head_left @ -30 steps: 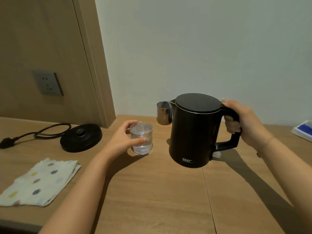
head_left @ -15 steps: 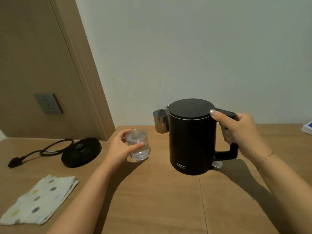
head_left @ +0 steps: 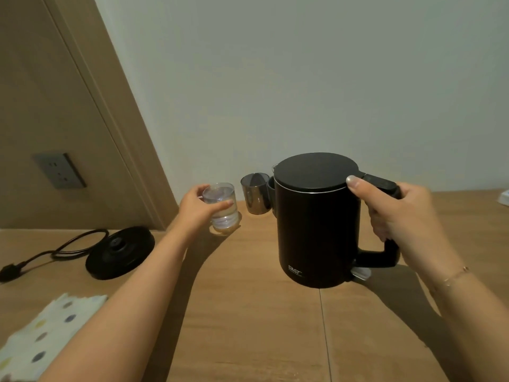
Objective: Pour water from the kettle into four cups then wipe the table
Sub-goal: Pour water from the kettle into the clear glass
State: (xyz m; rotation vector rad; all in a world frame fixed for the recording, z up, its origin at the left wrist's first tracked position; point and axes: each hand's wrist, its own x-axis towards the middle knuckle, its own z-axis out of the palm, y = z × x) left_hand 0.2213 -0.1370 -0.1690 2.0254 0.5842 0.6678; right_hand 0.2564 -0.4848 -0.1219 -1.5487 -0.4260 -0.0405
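Kettle (head_left: 316, 224), black, lid closed, held upright by its handle just above the wooden table (head_left: 248, 326), right of centre; right hand (head_left: 396, 216) wrapped round that handle, thumb tip resting on the lid's edge
Round black kettle base (head_left: 120, 252) lying flat at left, cord trailing off leftward
Spotted cloth (head_left: 41, 340) folded at the near left edge
Left hand (head_left: 197, 206) curled round a clear cup (head_left: 221, 206) partly filled with water
Shiny metal cup (head_left: 254, 194) standing behind, between clear cup and kettle
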